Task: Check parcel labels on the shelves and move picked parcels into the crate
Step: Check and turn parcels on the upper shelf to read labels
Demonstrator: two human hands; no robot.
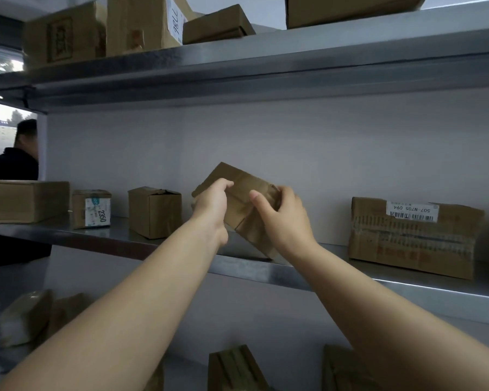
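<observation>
Midway through a label check, judging by the pose. Gripping a small brown parcel (pixel 239 179) in both hands near frame centre, tilted, just above the middle shelf (pixel 130 242). Curling the left hand (pixel 212 206) round the parcel's 9 o'clock end, fingers over the top edge. Wrapping the right hand (pixel 284 220) round its 3 o'clock end, thumb laid across the near face. Cannot tell whether the lowest corner touches the shelf. No label on the face turned this way, only tape, so it probably needs turning further.

No crate in view, so cannot say how much is already picked. Left to do, at a guess: read this label, keep or put back, then work through the rest.

On the same shelf, at 9 o'clock of the parcel: a plain box (pixel 154 211), then a box marked 2350 (pixel 92 208), then a long carton (pixel 26 201) at frame edge. At 3 o'clock, well apart: a wide carton (pixel 415 238) with an upside-down barcode label. At 12 o'clock: the upper shelf (pixel 266 66), loaded with more cartons. At 6 and 7 o'clock: blurred parcels lower down. At frame's 9 o'clock, past the shelf post: a person in dark clothing (pixel 13 165).

Little in the way of drawing the parcel out toward 6 o'clock.
</observation>
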